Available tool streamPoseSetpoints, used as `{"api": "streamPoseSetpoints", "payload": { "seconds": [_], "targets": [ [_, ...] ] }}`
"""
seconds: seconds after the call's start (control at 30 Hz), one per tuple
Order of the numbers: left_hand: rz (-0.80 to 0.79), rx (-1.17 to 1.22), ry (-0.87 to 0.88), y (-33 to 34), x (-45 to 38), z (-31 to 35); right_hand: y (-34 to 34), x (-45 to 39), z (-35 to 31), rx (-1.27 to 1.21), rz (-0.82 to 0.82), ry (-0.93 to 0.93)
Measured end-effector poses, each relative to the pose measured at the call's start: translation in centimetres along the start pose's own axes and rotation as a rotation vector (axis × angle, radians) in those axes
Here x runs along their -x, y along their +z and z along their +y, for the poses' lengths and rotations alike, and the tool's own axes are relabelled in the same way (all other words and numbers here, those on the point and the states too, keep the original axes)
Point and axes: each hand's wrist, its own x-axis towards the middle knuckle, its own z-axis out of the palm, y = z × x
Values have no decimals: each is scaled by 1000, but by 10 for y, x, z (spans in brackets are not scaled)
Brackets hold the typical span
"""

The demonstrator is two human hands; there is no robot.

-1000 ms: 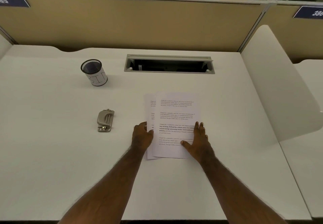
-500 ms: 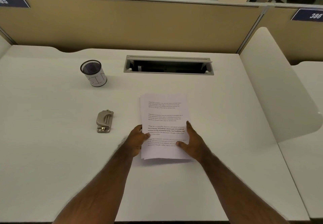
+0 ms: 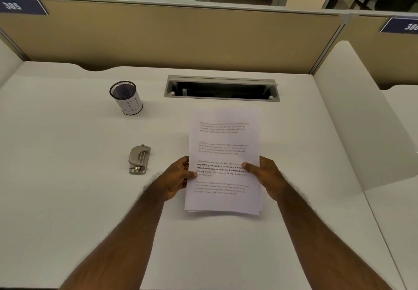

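Observation:
A small stack of printed white paper sheets (image 3: 222,149) is held up above the white desk (image 3: 67,176), its top tilted away from me. My left hand (image 3: 178,175) grips the stack's left edge, thumb on the printed face. My right hand (image 3: 263,173) grips the right edge the same way. The sheets are squared together, with a sliver of a lower sheet showing at the bottom edge.
A grey metal hole punch (image 3: 138,159) lies left of my left hand. A black mesh cup with a white label (image 3: 126,97) stands at the back left. An open cable slot (image 3: 222,88) sits at the back; a white divider (image 3: 362,120) bounds the right side.
Two offset sheets lay flat under my palms a second ago. I gathered them into one squared stack and lifted it off the desk, now holding it by both side edges.

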Motion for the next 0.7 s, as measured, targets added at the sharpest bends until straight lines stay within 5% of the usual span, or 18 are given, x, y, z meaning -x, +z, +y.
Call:
{"api": "streamPoseSetpoints", "payload": {
  "seconds": [0.37,0.7],
  "targets": [
    [64,-9,560,29,27,98,11,18,-51,34,36,-294],
    [65,-254,494,34,23,79,12,18,-44,45,54,-259]
  ]
}}
